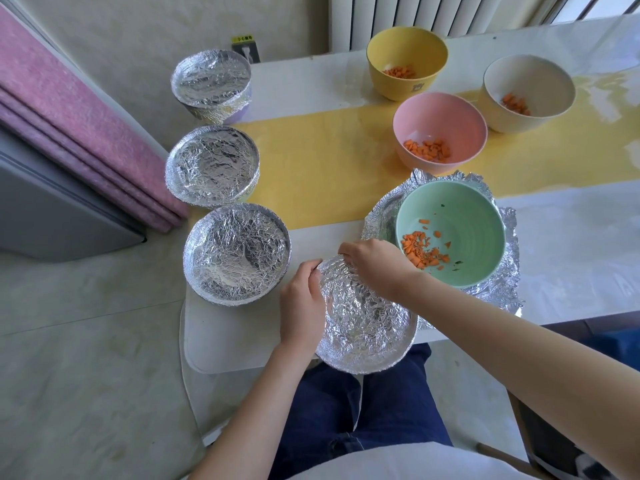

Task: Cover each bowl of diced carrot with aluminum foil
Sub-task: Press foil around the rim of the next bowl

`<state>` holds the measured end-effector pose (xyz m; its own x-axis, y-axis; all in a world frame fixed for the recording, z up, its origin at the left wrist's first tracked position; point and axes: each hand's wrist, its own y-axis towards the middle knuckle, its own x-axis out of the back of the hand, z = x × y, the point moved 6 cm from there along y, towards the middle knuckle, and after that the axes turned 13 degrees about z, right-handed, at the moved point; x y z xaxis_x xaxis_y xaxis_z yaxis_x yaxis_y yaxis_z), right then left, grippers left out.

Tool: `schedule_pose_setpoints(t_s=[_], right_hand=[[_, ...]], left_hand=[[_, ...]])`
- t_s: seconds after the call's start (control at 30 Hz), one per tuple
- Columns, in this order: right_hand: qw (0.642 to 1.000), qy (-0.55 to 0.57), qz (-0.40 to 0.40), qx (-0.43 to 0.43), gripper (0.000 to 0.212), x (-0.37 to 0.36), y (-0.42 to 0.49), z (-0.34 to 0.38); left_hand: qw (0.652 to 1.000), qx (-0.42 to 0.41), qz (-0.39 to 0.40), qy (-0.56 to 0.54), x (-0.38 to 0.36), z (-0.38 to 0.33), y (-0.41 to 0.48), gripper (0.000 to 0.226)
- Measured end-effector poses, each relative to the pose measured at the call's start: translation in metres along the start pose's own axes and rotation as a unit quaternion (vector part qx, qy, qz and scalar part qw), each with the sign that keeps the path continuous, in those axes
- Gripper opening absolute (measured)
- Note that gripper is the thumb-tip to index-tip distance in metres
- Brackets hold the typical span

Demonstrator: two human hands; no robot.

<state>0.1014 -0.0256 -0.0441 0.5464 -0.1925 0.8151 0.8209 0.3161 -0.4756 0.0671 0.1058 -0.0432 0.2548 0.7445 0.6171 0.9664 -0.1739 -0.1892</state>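
Observation:
A foil-covered bowl (367,320) stands at the table's near edge. My left hand (302,299) grips its left rim, fingers curled over the foil. My right hand (372,263) presses the foil down at the far rim, fingers curled on it. Just right of it a green bowl (478,216) with diced carrot sits uncovered on a crumpled foil sheet (498,292). Three foil-covered bowls line the left edge, the nearest foil-covered bowl (237,252), the middle foil-covered bowl (212,166) and the far foil-covered bowl (211,83). A pink bowl (440,116), yellow bowl (407,50) and white bowl (528,84) hold carrot, uncovered.
The white table (235,344) has a yellow runner (311,157) across its middle. A pink-topped cabinet (69,116) stands close on the left. A radiator (433,15) is behind the table. My legs in dark trousers are below the near edge.

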Motion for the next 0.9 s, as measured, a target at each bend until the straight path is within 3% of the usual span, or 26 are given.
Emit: schedule_pose_setpoints(t_s=[0.13, 0.33, 0.53, 0.7, 0.8, 0.9], right_hand=[[0.999, -0.026, 0.000, -0.020, 0.023, -0.004, 0.000, 0.001], [0.998, -0.019, -0.013, 0.060, 0.038, -0.007, 0.004, 0.018], [0.995, -0.088, 0.008, 0.036, 0.034, 0.000, 0.009, 0.023], [0.983, -0.172, 0.000, 0.067, 0.026, -0.002, 0.007, 0.039], [0.986, -0.157, 0.010, 0.056, 0.024, 0.000, 0.009, 0.036], [0.995, -0.070, 0.031, 0.056, 0.019, -0.002, 0.009, 0.026]], left_hand=[[1.000, -0.005, -0.010, -0.016, 0.001, 0.003, -0.006, 0.027], [0.999, 0.002, -0.033, -0.007, -0.001, 0.002, -0.007, 0.022], [0.999, 0.005, -0.037, -0.002, -0.003, 0.004, -0.005, 0.015], [0.999, -0.010, -0.042, 0.013, -0.001, 0.001, -0.003, 0.012], [0.999, -0.017, -0.042, 0.017, -0.002, 0.001, -0.006, 0.011], [0.999, -0.015, -0.037, 0.018, -0.004, 0.005, -0.006, 0.012]])
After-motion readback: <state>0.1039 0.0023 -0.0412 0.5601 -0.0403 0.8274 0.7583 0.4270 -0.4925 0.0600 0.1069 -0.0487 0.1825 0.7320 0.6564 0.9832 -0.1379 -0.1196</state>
